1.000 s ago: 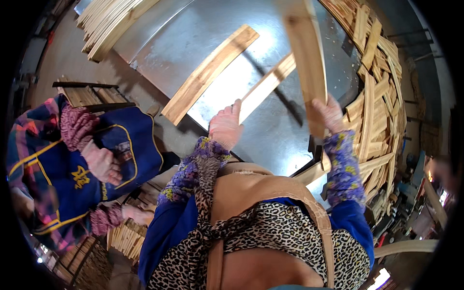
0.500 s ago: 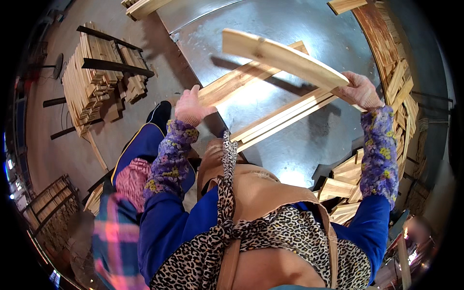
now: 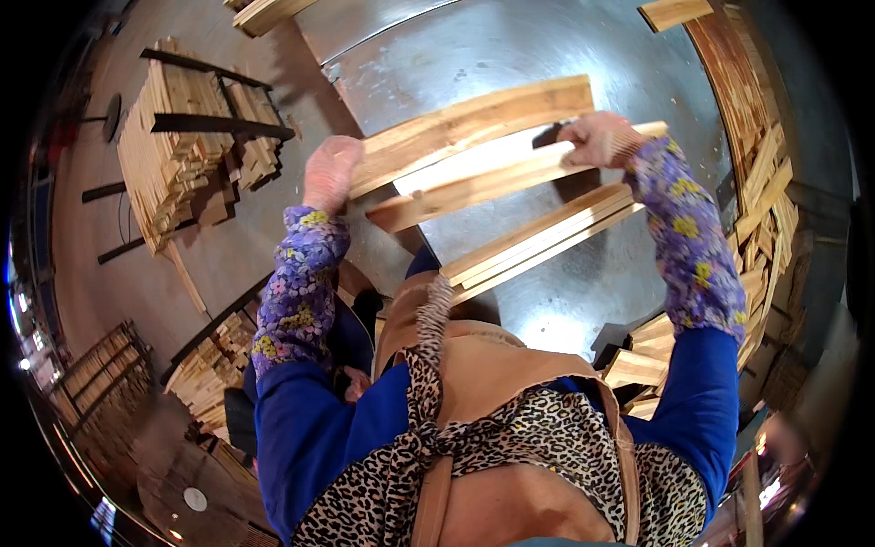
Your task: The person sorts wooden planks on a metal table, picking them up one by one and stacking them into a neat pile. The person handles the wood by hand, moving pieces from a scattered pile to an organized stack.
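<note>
Both my hands wear pale pinkish gloves, with purple flowered sleeve covers on the forearms. My left hand (image 3: 332, 171) is closed at the left end of a pale wooden board (image 3: 474, 123), which slants across the metal tabletop (image 3: 401, 77). Nearer to me, my right hand (image 3: 602, 140) grips a second wooden board (image 3: 501, 185) close to its right end. This board's free left end points toward my left hand, its face tilted. The fingertips of my left hand are partly hidden. Closer to my body lies a small stack of narrow boards (image 3: 542, 239) on the tabletop.
Jumbled board pieces (image 3: 761, 210) lie along the right side, with more at the lower right (image 3: 638, 365). A single short board (image 3: 674, 13) rests at the far right. On the floor to the left, a rack with dark bars (image 3: 219, 128) holds stacked slats.
My right hand has moved left and lowered its board from a raised slant. The far board has turned, its right end now farther right. Plaid cloth at the lower left has left the view.
</note>
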The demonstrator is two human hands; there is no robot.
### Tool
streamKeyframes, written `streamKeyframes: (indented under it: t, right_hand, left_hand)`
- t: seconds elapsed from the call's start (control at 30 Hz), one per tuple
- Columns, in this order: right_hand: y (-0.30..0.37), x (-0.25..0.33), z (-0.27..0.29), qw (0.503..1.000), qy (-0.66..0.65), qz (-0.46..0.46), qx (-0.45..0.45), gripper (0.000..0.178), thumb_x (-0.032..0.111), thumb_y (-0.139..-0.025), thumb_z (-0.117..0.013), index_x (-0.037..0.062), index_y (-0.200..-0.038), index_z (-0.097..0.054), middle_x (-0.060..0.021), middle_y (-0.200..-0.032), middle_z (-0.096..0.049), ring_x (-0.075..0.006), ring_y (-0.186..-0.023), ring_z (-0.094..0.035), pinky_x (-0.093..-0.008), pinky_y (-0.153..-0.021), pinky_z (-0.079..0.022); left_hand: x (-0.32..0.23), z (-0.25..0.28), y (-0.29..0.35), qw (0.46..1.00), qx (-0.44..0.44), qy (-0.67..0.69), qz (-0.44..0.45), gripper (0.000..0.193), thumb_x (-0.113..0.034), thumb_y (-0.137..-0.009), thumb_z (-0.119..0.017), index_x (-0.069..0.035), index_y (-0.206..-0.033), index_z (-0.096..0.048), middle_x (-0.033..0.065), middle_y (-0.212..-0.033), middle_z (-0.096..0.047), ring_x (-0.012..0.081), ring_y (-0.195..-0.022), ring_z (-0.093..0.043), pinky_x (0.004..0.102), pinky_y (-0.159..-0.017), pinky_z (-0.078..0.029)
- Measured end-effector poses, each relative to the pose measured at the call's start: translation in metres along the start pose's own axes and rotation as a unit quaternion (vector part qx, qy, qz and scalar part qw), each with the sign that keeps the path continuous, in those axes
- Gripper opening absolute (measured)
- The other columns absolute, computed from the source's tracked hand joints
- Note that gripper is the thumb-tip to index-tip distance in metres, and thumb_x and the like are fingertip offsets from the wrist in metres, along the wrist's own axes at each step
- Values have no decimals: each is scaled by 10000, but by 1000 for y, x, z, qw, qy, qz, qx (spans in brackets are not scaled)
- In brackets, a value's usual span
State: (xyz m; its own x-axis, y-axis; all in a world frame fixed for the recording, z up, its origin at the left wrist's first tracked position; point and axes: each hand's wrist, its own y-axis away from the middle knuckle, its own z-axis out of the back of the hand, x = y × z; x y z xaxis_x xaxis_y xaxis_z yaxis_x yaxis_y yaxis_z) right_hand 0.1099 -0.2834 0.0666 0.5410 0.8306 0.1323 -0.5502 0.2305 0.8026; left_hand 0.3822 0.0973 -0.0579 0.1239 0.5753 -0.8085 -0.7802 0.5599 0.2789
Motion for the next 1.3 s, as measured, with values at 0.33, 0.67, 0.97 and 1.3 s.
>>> streamKeyframes:
  t: [0.33, 0.67, 0.97, 1.3]
  right_hand:
    - [-49, 23, -70, 859, -392, 114, -309, 599, 551, -1020, -682, 61, -1365, -710, -182, -1237, -765, -322, -1159, -734, -465, -1066, -567]
    - [2, 92, -102, 511, -852, 60, -98, 481, 460, -1045, -738, 36, -825, -680, -83, -615, -632, -211, -544, -599, -366, -542, -492]
    - [128, 26, -233, 659, -661, -54, -356, 604, 411, -1028, -738, 35, -1493, -657, -170, -1298, -769, -293, -1198, -731, -410, -1052, -584]
    - [324, -125, -426, 622, -334, -625, -333, 853, 460, -922, -749, 97, -1631, -445, -248, -1566, -547, -405, -1480, -523, -505, -1221, -457]
  left_hand:
    - [-30, 15, -5, 925, 51, 251, 280, 533, -510, -1018, -755, -74, -1324, -743, 91, -1106, -796, 218, -864, -749, 387, -646, -607]
    - [-25, 2, 7, 986, 74, 142, 36, 472, -429, -1058, -726, 38, -1123, -760, 73, -1028, -766, 151, -925, -651, 354, -897, -544]
    - [-65, -74, 82, 794, 51, -455, -399, 883, -423, -826, -846, -114, -1583, -512, 194, -1529, -564, 393, -1392, -548, 561, -1170, -429]
    - [-30, -62, 36, 838, 76, -480, -249, 1132, -446, -764, -919, -198, -1711, -351, 273, -1518, -579, 468, -1351, -615, 541, -1156, -513]
